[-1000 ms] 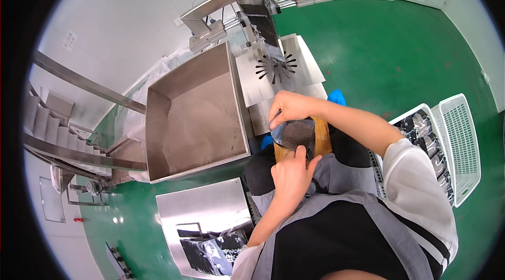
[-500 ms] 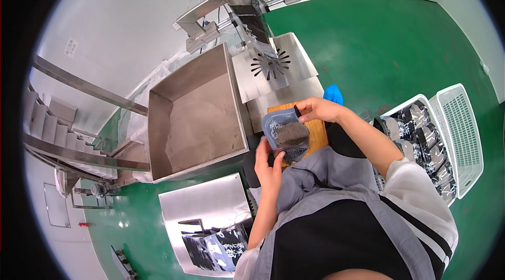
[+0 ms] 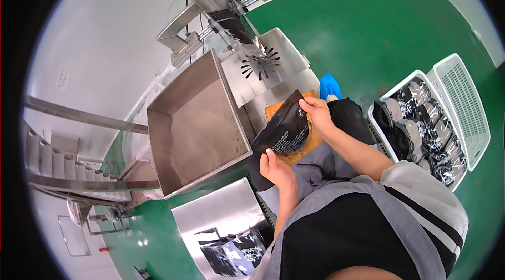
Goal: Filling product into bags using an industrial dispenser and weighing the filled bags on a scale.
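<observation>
Between my hands is a black printed pouch, bulging at its lower part and tilted over a wooden board. With thumb and fingers my left hand pinches the pouch's near left corner. My right hand pinches its far right corner. The black side of the pouch faces up, so its contents are hidden. Just past the board stands a steel machine whose plate has a ring of slots, with another black pouch held below its upright tube.
A deep steel bin holding grey-brown powder stands at left. A steel tray bears a stack of flat pouches. To the right, a white basket holds several filled pouches beside another white basket. A blue shoe cover is beyond the board.
The pouch has turned from its see-through side, with grey-brown powder showing, to its black side. My left hand has moved to its corner. The whole view has shifted and tilted.
</observation>
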The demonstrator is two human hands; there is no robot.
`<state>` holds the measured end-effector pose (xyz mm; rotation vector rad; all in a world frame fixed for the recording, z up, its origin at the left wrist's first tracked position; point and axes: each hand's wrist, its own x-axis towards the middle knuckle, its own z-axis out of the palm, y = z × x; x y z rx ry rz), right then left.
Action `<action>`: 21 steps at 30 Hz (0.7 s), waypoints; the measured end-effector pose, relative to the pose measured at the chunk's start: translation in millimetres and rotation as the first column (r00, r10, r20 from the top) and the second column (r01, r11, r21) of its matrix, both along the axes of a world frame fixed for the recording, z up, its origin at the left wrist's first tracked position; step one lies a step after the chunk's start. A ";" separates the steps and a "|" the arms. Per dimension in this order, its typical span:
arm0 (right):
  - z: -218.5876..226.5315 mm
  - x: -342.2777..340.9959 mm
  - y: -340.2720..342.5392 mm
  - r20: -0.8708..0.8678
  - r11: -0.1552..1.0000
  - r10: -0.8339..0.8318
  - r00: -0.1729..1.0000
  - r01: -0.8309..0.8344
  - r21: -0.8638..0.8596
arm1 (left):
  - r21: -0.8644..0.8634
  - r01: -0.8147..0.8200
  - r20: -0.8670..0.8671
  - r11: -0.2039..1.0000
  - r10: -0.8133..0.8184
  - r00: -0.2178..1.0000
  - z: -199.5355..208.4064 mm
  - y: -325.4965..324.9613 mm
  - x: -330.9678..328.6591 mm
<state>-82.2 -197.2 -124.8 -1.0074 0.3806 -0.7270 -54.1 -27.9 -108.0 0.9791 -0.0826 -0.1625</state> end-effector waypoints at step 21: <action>11.9 19.0 9.3 -0.299 0.916 -0.354 0.886 0.264 -0.301 | 0.527 0.849 -0.484 -0.039 -0.835 0.262 51.1 -96.5 140.8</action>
